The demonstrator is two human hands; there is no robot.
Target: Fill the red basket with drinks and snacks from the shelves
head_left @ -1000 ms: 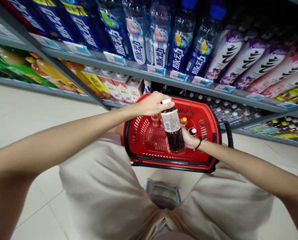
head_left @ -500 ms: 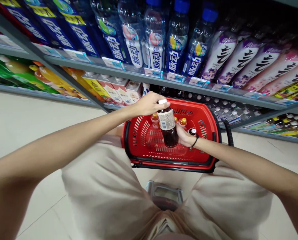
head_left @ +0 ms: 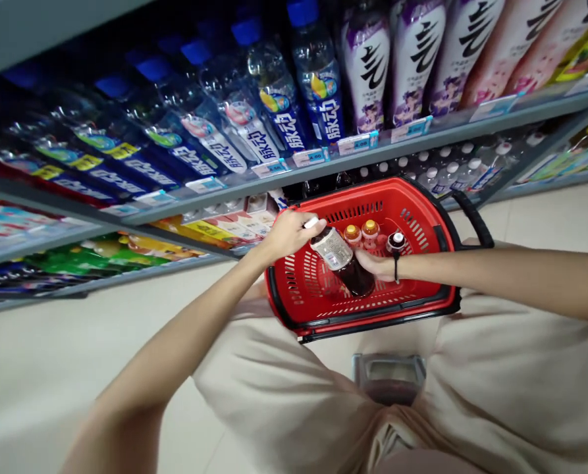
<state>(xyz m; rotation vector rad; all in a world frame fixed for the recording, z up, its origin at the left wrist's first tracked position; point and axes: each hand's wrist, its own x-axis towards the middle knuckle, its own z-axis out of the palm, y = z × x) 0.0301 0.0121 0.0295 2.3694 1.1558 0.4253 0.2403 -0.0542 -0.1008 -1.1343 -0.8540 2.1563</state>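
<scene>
A dark drink bottle (head_left: pixel 334 250) with a white cap and a pale label is tilted over the red shopping basket (head_left: pixel 294 315). My left hand (head_left: pixel 290 234) is closed round its cap and neck. Lower down, my right hand (head_left: pixel 376 264), with a black band at the wrist, grips the bottle's side near the base. Inside the basket, behind the right hand, stand orange-capped bottles (head_left: pixel 370 229) and a dark bottle with a white cap (head_left: pixel 397 241). The fingers of my right hand are partly hidden by the held bottle.
A shelf edge (head_left: pixel 239 181) with price tags runs across behind the basket, bearing blue-capped bottles (head_left: pixel 318 85) and white-and-purple bottles (head_left: pixel 367 72). Cartons (head_left: pixel 259 210) and small clear bottles (head_left: pixel 452 174) fill the lower shelf. The black basket handle (head_left: pixel 474 217) sticks out at right. Below is a grey stool (head_left: pixel 390 372).
My view has turned, so the shelves now slant up to the right. The held bottle leans more, its base swung to the right, with both hands still on it.
</scene>
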